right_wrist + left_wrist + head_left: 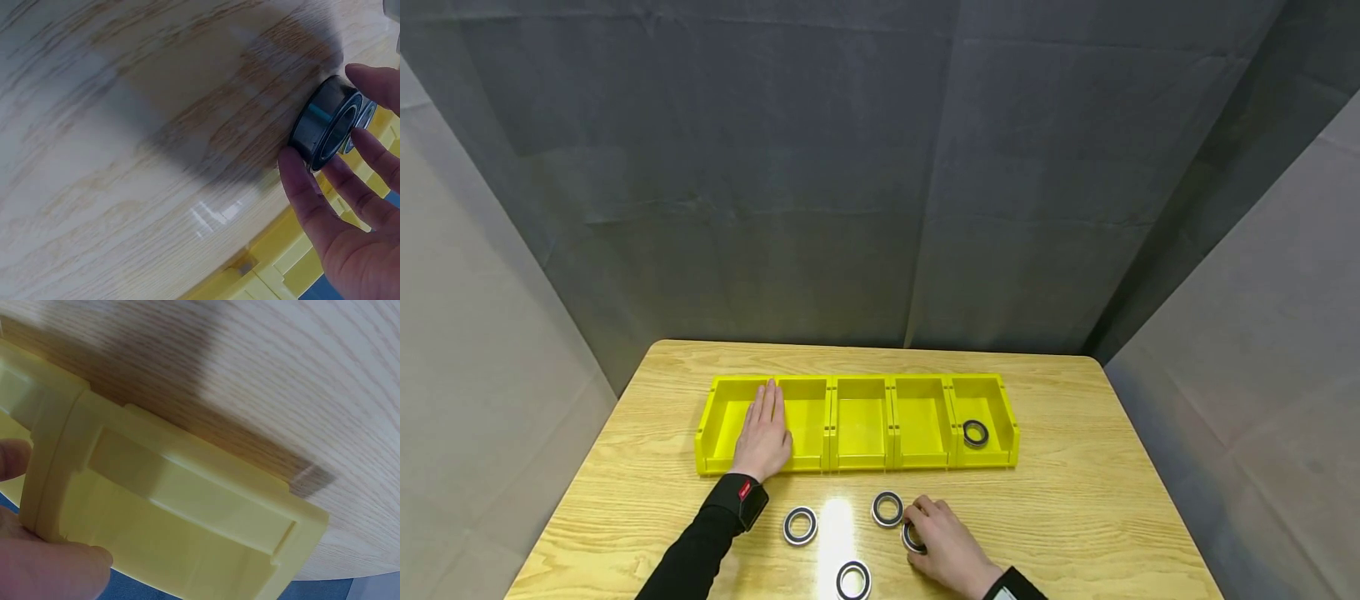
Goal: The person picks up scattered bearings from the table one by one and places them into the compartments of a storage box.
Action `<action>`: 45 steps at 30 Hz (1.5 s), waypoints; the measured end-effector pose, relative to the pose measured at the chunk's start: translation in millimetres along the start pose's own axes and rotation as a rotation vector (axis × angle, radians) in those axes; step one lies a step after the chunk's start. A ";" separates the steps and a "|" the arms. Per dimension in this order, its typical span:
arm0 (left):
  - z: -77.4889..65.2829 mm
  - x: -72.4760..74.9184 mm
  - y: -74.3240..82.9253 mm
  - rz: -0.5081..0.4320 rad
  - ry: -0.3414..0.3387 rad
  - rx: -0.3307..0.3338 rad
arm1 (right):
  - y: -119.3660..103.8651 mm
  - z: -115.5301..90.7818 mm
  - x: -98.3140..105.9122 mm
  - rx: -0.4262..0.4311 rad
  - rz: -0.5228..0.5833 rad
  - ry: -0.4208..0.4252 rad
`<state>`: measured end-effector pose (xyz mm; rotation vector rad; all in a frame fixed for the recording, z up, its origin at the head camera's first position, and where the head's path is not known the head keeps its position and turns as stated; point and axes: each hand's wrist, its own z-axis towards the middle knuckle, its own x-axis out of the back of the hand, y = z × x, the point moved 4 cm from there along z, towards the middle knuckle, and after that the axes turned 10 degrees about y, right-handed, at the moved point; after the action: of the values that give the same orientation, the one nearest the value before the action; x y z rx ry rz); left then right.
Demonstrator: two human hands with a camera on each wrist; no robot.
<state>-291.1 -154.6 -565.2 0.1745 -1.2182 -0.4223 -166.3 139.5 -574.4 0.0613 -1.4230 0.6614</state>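
The yellow tray (861, 461) lies across the far part of the counter (1060, 475), its five compartments side by side. Judging by how the rings lie, the work looks barely begun: one black-and-silver ring (975, 445) sits in the rightmost compartment, while the other four compartments show none. The right hand (949, 546) grasps a second ring (907, 538) between thumb and fingers, near the tray; whether it has left the counter is hard to tell. Three more seem left to do: the middle ring (876, 509) just beside the grasped one, the left ring (787, 527), and the nearest ring (841, 581). The left hand (763, 440) grasps no ring, its fingers lying straight along the divider between the two leftmost compartments.
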 end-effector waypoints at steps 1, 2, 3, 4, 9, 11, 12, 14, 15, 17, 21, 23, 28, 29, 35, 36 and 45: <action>-0.1 0.3 0.2 0.002 0.002 -0.002 | -0.5 0.3 -0.3 0.000 -0.005 -0.002; -0.1 0.7 0.3 0.005 0.004 -0.003 | -0.8 0.9 -0.6 0.001 -0.011 -0.003; -0.2 0.7 0.2 0.010 0.001 -0.004 | -1.1 1.3 -0.9 0.002 -0.014 -0.003; -0.2 0.6 0.0 0.015 -0.003 -0.005 | -1.4 1.9 -1.1 0.003 -0.016 -0.004; 0.0 -0.3 0.2 0.022 -0.011 -0.003 | -2.4 3.2 -2.2 0.012 -0.025 -0.005; 0.1 -0.4 0.6 0.021 -0.010 -0.003 | -2.5 3.0 -2.6 0.016 -0.026 -0.005; 0.1 0.0 0.7 0.020 -0.008 -0.003 | -2.6 2.9 -2.7 0.019 -0.028 -0.003; -0.1 0.4 0.9 0.015 -0.006 -0.002 | -2.6 3.2 -2.6 0.027 -0.029 -0.001; -0.1 0.6 0.9 0.012 -0.008 -0.001 | -2.7 3.1 -2.6 0.031 -0.030 0.001; 0.0 0.9 0.9 0.003 -0.008 0.003 | -2.9 3.1 -2.0 0.043 -0.029 0.011; 0.3 0.2 0.4 -0.006 -0.009 0.008 | -3.7 2.4 0.0 0.059 -0.017 0.026; 0.4 0.3 0.4 -0.003 -0.010 0.008 | -3.4 2.2 0.7 0.063 -0.008 0.031; 0.2 1.1 1.1 0.016 -0.009 0.001 | -2.5 2.1 2.9 0.063 -0.005 0.053; 0.3 1.1 1.1 0.018 -0.010 0.000 | -2.4 2.1 3.6 0.061 -0.008 0.058; 0.2 1.0 1.5 0.021 -0.012 0.001 | 0.1 4.6 10.0 0.051 -0.008 0.089; 0.1 1.1 1.4 0.022 -0.012 0.000 | 0.3 5.2 11.7 0.050 -0.007 0.095; 0.8 -0.4 -0.6 -0.020 0.011 -0.004 | 5.5 15.0 26.4 0.013 -0.027 0.148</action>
<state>-292.1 -154.9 -565.4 0.1852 -1.2051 -0.4403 -182.1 147.8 -549.3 0.0411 -1.2736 0.6402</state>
